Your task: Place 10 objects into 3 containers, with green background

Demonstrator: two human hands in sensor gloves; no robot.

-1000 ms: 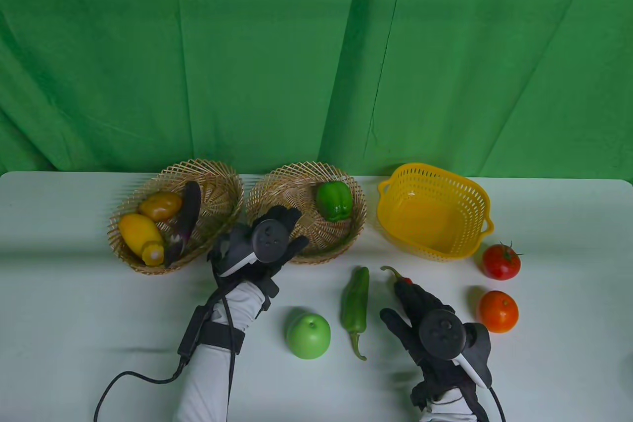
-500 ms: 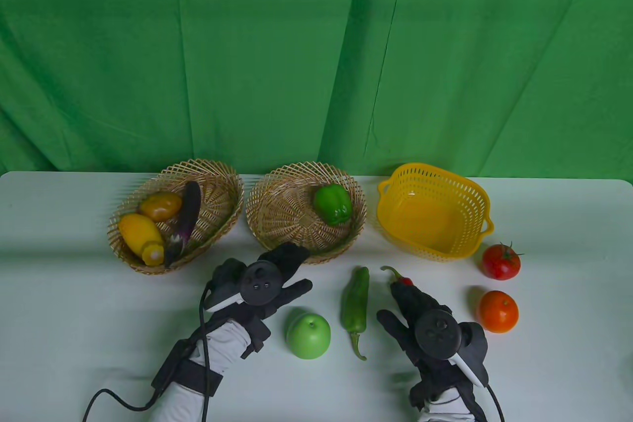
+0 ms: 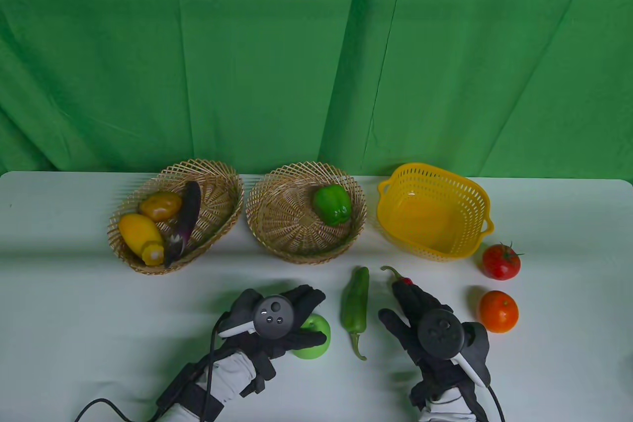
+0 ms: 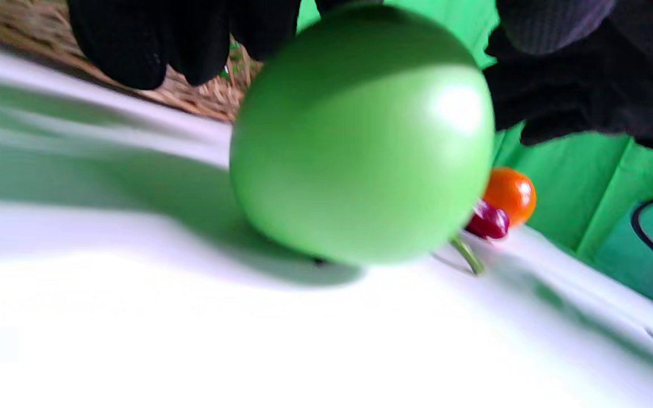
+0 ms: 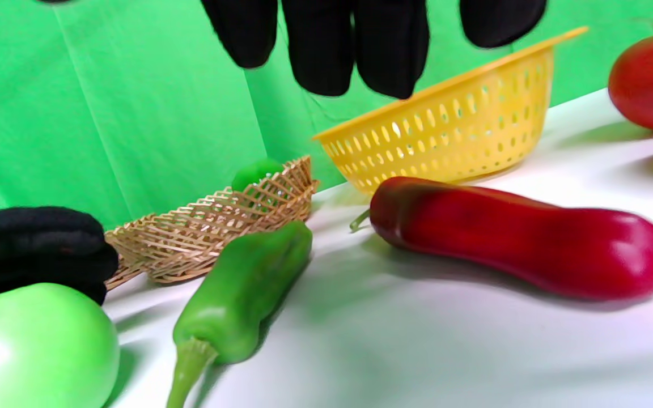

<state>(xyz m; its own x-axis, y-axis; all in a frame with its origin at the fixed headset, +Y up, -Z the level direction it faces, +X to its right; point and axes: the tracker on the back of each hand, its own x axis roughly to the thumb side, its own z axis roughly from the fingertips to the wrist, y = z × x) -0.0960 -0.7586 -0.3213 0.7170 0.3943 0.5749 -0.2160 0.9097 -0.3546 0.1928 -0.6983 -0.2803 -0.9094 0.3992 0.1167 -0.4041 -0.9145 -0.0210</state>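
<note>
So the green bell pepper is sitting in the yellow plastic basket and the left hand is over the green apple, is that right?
Not quite. The green bell pepper lies in the middle wicker basket, not in the yellow plastic basket, which holds nothing visible; the table view shows this. The rest holds: the left hand is over the green apple.

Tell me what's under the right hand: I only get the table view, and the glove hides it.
Observer: A long red pepper lies flat on the table. The right hand has its fingertips above it, not touching.
Operator: Is the apple off the table?
Observer: No. The left wrist view shows the green apple resting on the table. The left hand brackets it with fingers and thumb, but contact is unclear.
</note>
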